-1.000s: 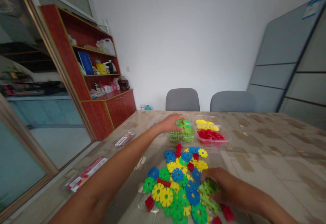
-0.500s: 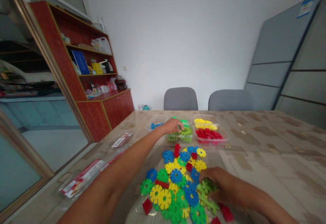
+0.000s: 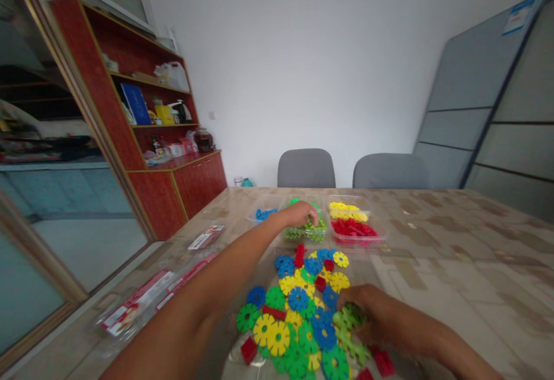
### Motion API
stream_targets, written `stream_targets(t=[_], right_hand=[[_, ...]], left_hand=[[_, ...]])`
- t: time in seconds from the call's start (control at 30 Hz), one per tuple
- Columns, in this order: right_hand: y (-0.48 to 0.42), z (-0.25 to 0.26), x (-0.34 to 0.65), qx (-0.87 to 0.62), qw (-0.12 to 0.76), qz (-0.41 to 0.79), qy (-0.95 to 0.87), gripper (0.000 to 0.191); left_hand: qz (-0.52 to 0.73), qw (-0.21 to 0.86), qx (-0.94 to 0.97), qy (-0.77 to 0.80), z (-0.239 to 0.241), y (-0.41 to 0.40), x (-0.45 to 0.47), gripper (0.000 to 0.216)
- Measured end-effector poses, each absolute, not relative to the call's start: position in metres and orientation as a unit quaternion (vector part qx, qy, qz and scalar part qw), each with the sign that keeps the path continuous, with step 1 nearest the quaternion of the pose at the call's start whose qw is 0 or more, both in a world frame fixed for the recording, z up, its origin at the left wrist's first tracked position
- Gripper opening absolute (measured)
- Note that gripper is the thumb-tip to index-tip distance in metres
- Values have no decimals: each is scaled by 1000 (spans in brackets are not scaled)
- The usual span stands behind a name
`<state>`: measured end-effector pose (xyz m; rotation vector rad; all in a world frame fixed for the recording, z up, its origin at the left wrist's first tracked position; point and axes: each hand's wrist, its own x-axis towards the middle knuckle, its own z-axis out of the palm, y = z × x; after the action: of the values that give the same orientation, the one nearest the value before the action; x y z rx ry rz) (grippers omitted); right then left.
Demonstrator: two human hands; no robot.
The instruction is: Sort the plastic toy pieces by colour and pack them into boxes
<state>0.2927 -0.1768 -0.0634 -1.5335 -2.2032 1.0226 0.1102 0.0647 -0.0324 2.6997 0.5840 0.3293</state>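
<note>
Two hands: left hand [image 3: 300, 214] over the green tray [image 3: 308, 236], its grip hidden, cannot tell; right hand [image 3: 367, 311] grip holds light-green pieces [image 3: 348, 318].

Legible text: none.
- Blue-and-white sticker [image 3: 518, 15], fixed at the top of the grey panel [image 3: 467, 80]: print too small to be read.
- Red-and-white packets [image 3: 130, 306] laid on the counter [image 3: 454, 253], with a smaller packet [image 3: 206, 237] further along: lettering blurred, not readable.
- Blue book [image 3: 135, 103], stood on the shelf [image 3: 151, 83]: cover wording cannot be made out.
</note>
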Motion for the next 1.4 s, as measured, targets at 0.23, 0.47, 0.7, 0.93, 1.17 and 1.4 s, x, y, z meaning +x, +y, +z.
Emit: stream_targets(t=[0.23, 0.47, 0.7, 0.93, 1.17, 1.4], right_hand=[[-175, -52, 298, -480, 201, 347, -780, 37], [-122, -53, 310, -482, 245, 113, -834, 25], [-42, -20, 282, -528, 232, -13, -817, 24], [16, -25, 247, -554, 169, -60, -813, 24], [23, -41, 252, -544, 143, -46, -825, 33], [26, -29, 253, -549, 151, -73, -819, 23]], left_hand=[[316, 200, 897, 236, -12, 28, 78, 32], [406, 230, 848, 251, -10, -58, 9, 21], [452, 249, 804, 296, -21, -81, -9, 18], [439, 255, 803, 312, -30, -79, -11, 21], [435, 264, 798, 322, -31, -79, -15, 19], [433, 271, 807, 297, -31, -82, -3, 21]])
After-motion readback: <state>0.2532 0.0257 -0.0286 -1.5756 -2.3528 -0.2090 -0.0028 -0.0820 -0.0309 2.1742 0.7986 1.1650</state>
